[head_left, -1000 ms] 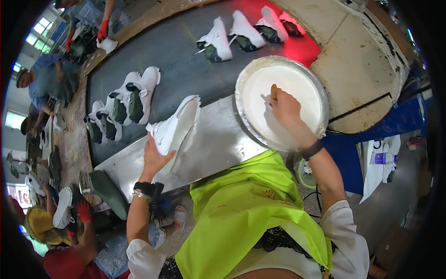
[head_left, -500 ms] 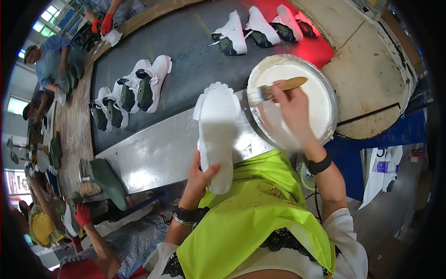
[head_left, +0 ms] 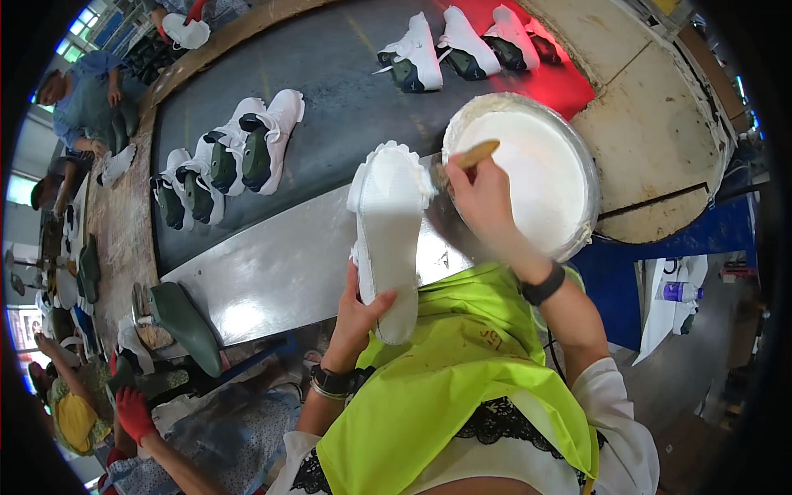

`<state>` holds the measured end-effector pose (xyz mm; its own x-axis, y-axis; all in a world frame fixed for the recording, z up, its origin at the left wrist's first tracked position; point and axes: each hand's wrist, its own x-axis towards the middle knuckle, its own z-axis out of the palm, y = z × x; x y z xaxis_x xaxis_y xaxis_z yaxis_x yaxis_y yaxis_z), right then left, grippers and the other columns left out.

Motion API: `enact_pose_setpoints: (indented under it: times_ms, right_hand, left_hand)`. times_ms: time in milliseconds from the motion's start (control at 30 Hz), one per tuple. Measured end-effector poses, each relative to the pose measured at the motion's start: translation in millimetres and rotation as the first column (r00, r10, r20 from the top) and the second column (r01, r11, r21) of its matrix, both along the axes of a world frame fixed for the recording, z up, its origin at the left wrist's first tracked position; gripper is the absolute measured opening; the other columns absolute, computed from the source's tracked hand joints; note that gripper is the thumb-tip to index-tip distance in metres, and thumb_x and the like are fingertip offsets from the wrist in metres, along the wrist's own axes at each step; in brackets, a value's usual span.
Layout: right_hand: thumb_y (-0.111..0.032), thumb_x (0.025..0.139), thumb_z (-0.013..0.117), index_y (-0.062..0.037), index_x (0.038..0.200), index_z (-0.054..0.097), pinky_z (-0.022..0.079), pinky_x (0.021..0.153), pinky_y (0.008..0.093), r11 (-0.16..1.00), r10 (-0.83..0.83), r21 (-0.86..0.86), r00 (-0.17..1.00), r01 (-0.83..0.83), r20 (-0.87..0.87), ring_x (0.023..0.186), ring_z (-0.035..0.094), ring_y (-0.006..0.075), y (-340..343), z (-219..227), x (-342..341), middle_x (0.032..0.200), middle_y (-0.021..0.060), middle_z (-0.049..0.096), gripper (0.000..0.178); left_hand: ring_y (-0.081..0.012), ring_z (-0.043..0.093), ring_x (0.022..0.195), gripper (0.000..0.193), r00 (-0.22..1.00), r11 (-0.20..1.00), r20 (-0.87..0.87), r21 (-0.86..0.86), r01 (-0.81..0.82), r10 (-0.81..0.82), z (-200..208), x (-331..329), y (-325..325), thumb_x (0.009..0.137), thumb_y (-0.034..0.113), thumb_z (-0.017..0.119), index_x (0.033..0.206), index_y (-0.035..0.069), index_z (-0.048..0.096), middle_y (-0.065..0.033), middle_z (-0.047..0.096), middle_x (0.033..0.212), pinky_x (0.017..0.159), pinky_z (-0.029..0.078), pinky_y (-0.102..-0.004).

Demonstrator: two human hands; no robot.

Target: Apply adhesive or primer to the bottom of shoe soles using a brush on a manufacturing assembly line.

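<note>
My left hand (head_left: 360, 312) is closed round the heel end of a white shoe sole (head_left: 389, 214), its scalloped toe pointing away from me. In my right hand (head_left: 485, 200) is a brush (head_left: 473, 155) with a wooden handle. Its bristle end, partly blurred, is at the right edge of the sole's toe, where a thick white smear shows. Just right of the sole stands a round metal basin (head_left: 587, 169) of white, creamy liquid (head_left: 540, 181), partly behind my right hand.
Several white and dark green shoes (head_left: 266, 144) stand on the dark conveyor belt (head_left: 338, 91), with more shoes (head_left: 464, 49) near a red glow. A metal ledge (head_left: 247, 280) runs along the belt's near side. A green shoe last (head_left: 186, 326) lies at the left, near a co-worker's red-gloved hand (head_left: 134, 412).
My right hand has brought the brush left from over the basin to the sole's toe edge. The left hand keeps its hold, and the sole stays nearly in place.
</note>
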<state>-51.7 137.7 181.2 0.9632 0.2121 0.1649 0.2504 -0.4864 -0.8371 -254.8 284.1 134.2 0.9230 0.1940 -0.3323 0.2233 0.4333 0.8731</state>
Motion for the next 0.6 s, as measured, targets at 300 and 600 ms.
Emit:
enact_pose_setpoints:
  times_ms: [300, 600]
  right_hand:
    - [-0.014, 0.085, 0.062, 0.0030, 0.093, 0.063, 0.050, 0.065, 0.0386, 0.991, 0.017, 0.126, 0.984, -0.040, 0.178, 0.070, 0.066, 0.0312, 31.1, 19.9, 7.5, 0.075, 0.0185, 0.066, 0.019]
    - [-0.012, 0.087, 0.062, 0.0035, 0.098, 0.062, 0.051, 0.068, 0.0329, 0.983, 0.130, 0.131, 0.991, -0.129, 0.002, 0.073, 0.067, 0.0238, 48.4, 35.3, -36.9, 0.079, 0.0165, 0.067, 0.019]
  left_hand:
    - [-0.0215, 0.050, 0.118, 0.087, 0.999, 1.000, -0.039, 0.026, 0.005, -0.004, -12.2, -0.7, 5.6, 0.080, 0.016, 0.073, 0.149, 0.009, 0.021, -0.0127, 0.048, 0.133, 0.097, 0.043, -0.0342]
    - [-0.0204, 0.052, 0.113, 0.085, 0.998, 0.995, 0.007, 0.074, -0.070, 0.069, -15.8, 2.4, -8.2, 0.079, 0.015, 0.074, 0.145, 0.001, 0.023, -0.0125, 0.050, 0.129, 0.096, 0.043, -0.0328]
